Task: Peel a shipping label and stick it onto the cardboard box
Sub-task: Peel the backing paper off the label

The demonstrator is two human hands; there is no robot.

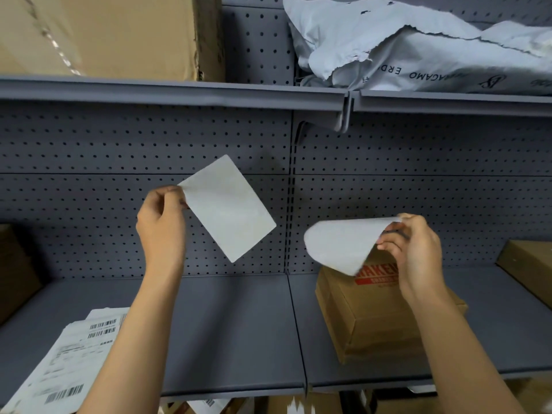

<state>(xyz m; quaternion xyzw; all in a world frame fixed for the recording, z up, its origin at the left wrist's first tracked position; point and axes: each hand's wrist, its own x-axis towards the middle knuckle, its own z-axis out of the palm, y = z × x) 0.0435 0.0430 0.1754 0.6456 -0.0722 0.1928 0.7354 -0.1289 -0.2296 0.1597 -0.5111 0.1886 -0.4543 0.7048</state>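
left hand (161, 225): pinches one corner of a flat white sheet (228, 208) and holds it up in the air
right hand (413, 249): pinches the edge of a curled white sheet (339, 243), just above the box
label: the two sheets are apart, so the peeling looks done; i cannot tell which one is the sticky label and which is the backing
cardboard box (379, 315): sits on the grey shelf (233, 330) on the right, under the right hand, with a red print on top
other labels (65, 363): a pile lies on the shelf at the bottom left
step: i think next is putting the sticky sheet on the box
what could go wrong: the curled sheet could fold and stick to itself; it could land crooked or wrinkled if pressed down too fast; the sticky side could grab the fingers
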